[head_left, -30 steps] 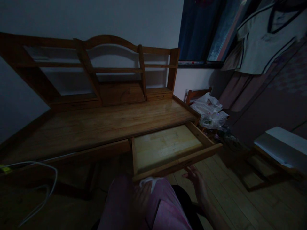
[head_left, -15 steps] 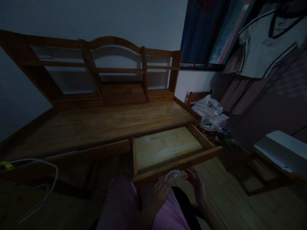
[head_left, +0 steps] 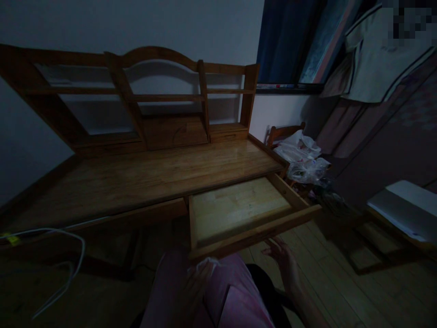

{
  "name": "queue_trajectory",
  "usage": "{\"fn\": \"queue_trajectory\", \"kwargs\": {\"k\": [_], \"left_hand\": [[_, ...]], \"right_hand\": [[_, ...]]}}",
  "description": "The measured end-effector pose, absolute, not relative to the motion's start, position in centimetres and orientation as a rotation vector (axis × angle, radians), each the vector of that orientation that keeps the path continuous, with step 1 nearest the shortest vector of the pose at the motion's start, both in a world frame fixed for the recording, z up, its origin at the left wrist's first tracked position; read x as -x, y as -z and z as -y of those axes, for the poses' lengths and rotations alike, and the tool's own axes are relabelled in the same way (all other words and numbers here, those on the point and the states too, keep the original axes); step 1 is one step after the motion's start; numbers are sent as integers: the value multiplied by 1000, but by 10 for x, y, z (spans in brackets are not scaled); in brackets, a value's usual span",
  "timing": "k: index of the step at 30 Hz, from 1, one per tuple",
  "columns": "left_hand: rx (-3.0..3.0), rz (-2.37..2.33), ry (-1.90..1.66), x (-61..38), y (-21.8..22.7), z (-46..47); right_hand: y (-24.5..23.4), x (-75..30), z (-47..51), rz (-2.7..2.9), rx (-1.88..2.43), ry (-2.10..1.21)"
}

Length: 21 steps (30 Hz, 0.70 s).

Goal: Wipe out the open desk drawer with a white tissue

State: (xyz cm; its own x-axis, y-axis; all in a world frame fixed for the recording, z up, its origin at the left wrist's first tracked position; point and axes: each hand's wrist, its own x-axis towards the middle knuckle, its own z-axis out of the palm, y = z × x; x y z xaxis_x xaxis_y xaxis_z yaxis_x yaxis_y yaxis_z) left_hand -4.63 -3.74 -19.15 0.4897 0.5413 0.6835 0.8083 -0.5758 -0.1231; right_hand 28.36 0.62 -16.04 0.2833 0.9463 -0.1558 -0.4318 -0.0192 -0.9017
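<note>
A wooden drawer [head_left: 239, 207] is pulled out from the right front of the wooden desk [head_left: 164, 173], and its pale bottom shows. My left hand [head_left: 196, 284] is over my lap, just below the drawer's front left corner. It is closed on a crumpled white tissue [head_left: 210, 261], which sticks out past the fingers. My right hand [head_left: 282, 255] hovers below the drawer's front board with fingers apart and nothing in them; whether a fingertip touches the board I cannot tell.
A shelf unit [head_left: 174, 130] stands at the back of the desk. White cable [head_left: 82, 243] loops off its left front edge. Plastic bags [head_left: 302, 157] lie on a chair to the right. Farther right, a stool holds a flat white-and-grey object [head_left: 403, 214].
My left hand has moved left and down, away from the drawer's front, with the tissue in it. My right hand stays near the same place below the drawer. The view has shifted slightly.
</note>
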Motion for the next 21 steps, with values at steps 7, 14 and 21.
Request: {"fn": "queue_trajectory", "kwargs": {"k": [7,14,21], "left_hand": [[2249,1104,1064,1,162,17],[2392,983,900,-40,133,1],[2473,958,632,-37,148,5]], "right_hand": [[154,-281,-7,607,1061,-1232],[154,-281,-8,607,1066,-1243],[159,-283,-8,624,1066,-1214]]}}
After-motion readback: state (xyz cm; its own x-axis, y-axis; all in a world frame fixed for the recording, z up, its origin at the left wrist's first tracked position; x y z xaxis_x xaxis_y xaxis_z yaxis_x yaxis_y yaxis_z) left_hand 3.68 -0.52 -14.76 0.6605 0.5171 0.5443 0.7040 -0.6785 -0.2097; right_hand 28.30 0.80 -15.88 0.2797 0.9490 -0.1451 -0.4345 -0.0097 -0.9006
